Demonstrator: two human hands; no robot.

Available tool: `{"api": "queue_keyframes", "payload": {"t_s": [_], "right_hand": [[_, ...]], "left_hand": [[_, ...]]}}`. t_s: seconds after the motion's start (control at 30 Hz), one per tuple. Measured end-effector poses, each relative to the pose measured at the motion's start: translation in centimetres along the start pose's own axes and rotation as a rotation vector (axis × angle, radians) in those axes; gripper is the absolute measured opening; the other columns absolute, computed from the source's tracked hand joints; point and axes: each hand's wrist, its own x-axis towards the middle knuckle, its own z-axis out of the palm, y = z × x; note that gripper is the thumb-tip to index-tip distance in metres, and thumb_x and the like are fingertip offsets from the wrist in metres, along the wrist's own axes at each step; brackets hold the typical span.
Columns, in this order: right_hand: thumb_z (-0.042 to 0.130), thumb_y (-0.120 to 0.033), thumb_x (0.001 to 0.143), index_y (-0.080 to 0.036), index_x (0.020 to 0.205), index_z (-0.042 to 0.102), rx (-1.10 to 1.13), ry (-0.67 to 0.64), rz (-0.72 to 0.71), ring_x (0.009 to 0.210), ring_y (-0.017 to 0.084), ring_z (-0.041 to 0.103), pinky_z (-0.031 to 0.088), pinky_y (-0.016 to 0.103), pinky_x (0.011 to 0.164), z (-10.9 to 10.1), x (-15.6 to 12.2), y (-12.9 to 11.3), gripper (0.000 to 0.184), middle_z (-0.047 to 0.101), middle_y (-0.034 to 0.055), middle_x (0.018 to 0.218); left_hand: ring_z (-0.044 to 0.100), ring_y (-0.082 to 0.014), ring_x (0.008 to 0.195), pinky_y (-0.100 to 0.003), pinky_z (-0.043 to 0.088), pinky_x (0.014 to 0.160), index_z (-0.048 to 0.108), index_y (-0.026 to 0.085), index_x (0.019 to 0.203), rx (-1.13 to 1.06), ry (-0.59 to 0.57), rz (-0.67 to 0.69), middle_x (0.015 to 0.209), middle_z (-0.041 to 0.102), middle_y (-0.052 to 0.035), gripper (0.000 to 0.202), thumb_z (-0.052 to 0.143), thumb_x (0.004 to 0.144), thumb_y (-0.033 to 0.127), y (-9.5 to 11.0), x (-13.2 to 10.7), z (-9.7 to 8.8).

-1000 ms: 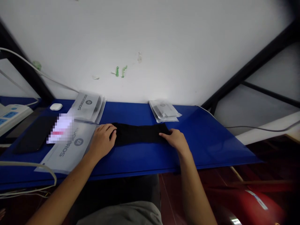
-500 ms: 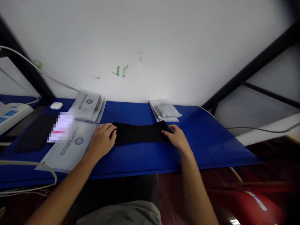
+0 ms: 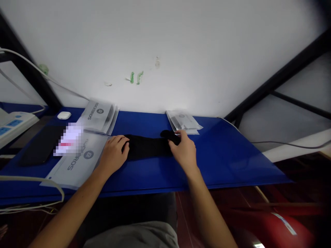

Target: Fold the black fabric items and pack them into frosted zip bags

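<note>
Blue tabletop, black cloth, end curled further inward in right grip

Matt black cloth strip, smooth semi-gloss blue tabletop, frosted translucent plastic pouches, glossy white plastic case, smooth matt wall.

Head cam, fwd/down @ desk.

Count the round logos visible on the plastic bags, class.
3: one logo on the rear-left bags, another logo on the front-left bag, and a faint logo on the right-hand bags. Overlaps may hide more.
</note>
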Motion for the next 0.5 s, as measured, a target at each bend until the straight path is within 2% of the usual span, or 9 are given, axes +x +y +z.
{"api": "queue_keyframes", "payload": {"t_s": [0.13, 0.3, 0.5], "right_hand": [[0.057, -0.025, 0.080, -0.022, 0.109, 0.055, -0.094, -0.044, -0.149, 0.084, 0.026, 0.066, 0.044, 0.033, 0.067, 1.5, -1.2, -2.5, 0.029, 0.070, 0.0075, 0.100], [0.056, -0.026, 0.085, -0.019, 0.107, 0.056, -0.156, -0.058, -0.318, 0.085, 0.024, 0.065, 0.042, 0.032, 0.070, 3.5, -2.5, -2.8, 0.023, 0.070, 0.0083, 0.096], [0.051, -0.028, 0.089, -0.020, 0.100, 0.059, -0.132, 0.047, -0.277, 0.075, 0.021, 0.065, 0.037, 0.029, 0.062, 3.8, -2.4, -2.8, 0.016, 0.071, 0.0050, 0.091]], "left_hand": [[0.060, -0.0248, 0.100, -0.043, 0.047, 0.089, 0.065, 0.017, 0.100, 0.009, -0.002, -0.011, 0.105, 0.067, -0.0084, 0.024, 0.044, 0.090, 0.020, -0.1, 0.0, 0.0], [0.060, -0.0247, 0.100, -0.043, 0.047, 0.090, 0.065, 0.017, 0.101, 0.010, -0.006, -0.016, 0.105, 0.067, -0.0081, 0.024, 0.044, 0.090, 0.021, -0.1, 0.0, 0.0], [0.059, -0.0257, 0.102, -0.045, 0.047, 0.091, 0.065, 0.017, 0.101, 0.006, -0.033, -0.027, 0.105, 0.066, -0.0085, 0.024, 0.043, 0.090, 0.020, 0.1, 0.0, 0.0]]}}
